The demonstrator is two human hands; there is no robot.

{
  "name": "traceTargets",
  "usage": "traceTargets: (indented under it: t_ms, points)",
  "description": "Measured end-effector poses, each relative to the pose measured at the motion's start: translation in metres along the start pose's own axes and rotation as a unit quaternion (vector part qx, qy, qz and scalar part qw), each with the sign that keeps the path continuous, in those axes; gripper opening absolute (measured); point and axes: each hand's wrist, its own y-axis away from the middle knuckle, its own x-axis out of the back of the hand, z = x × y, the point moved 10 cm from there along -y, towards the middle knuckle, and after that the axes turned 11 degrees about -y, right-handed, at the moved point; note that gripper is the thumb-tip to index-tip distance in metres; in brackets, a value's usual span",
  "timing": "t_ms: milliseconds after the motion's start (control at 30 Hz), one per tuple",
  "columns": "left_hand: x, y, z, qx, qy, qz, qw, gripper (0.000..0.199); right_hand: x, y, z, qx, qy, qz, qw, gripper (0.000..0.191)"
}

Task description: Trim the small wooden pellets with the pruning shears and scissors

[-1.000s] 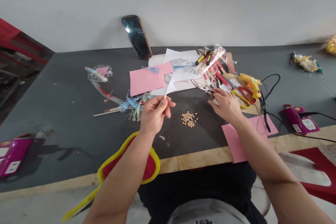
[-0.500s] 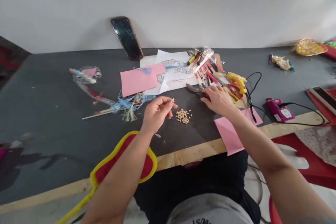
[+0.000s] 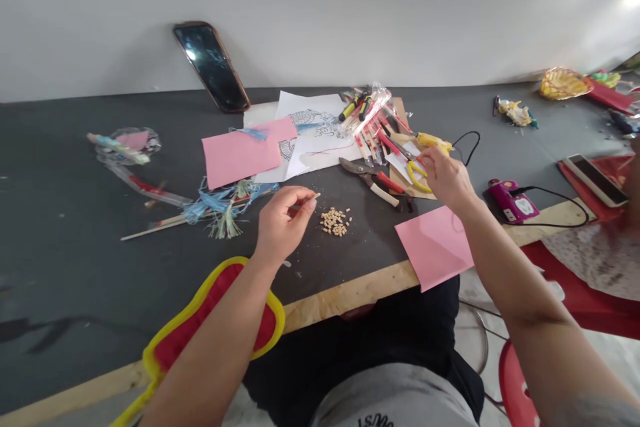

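Our left hand (image 3: 283,223) pinches a thin stick (image 3: 315,197) between thumb and fingertips, close beside a pile of tan pellets (image 3: 335,221). Our right hand (image 3: 447,179) sits at the yellow-handled scissors (image 3: 415,175), its fingers curled over them; we cannot tell whether it grips them. Pruning shears (image 3: 370,177) lie on the table to its left, and pink paper (image 3: 434,247) lies below it.

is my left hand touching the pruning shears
Apart. The head view shows the left hand clear of the pruning shears, with dark tabletop plainly between them.
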Motion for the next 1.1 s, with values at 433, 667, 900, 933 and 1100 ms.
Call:
traceTargets:
  t_ms: [433, 667, 900, 933, 1100]
  points:
    - [-0.011, 0.004, -0.031, 0.197, 0.253, -0.006, 0.947, 0.027, -0.091, 0.013, -0.083, 0.153, 0.088, -0.126, 0.976, 0.022]
    - [-0.012, 0.004, -0.032, 0.230, 0.321, -0.009, 0.919, 0.028, -0.053, 0.001, -0.068, 0.039, -0.344, -0.008, 0.938, 0.027]
    - [-0.017, 0.006, -0.028, 0.213, 0.340, -0.027, 0.915, 0.024, -0.051, 0.014, -0.073, 0.022, -0.464, -0.079, 0.882, 0.026]
    - [-0.018, 0.006, -0.027, 0.209, 0.341, -0.032, 0.916, 0.025, -0.046, 0.015, -0.075, 0.050, -0.410, -0.062, 0.909, 0.028]
    - [-0.021, 0.007, -0.021, 0.199, 0.340, -0.047, 0.918, 0.028, -0.053, 0.030, -0.108, 0.190, -0.148, -0.069, 0.968, 0.025]
